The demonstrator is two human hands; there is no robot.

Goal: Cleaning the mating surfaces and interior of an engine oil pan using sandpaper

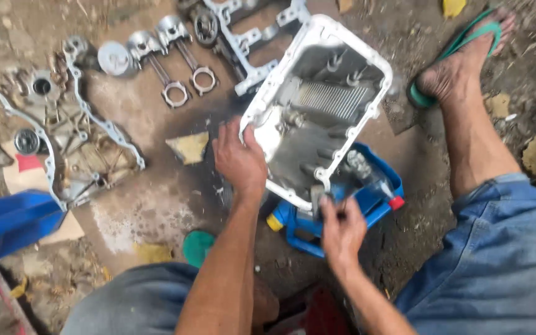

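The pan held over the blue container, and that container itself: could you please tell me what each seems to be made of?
The pan looks like cast metal, probably aluminium: pale silver-grey, matte, with moulded ribs and a bolt-hole flange. The left hand grips its rim, and the right hand is at its lower edge. The blue container looks like plastic: uniform bright colour, rounded moulded walls.

Dirt ground (404,236) carries a cardboard sheet (150,205) with pistons (156,56), engine cover (75,136), blue container (367,198).

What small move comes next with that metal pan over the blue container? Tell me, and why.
Probably tip the oil pan a little further toward the blue container. The left hand grips the pan's rim, the right hand holds a small tool at its lower edge, and the pan sits tilted above the container.
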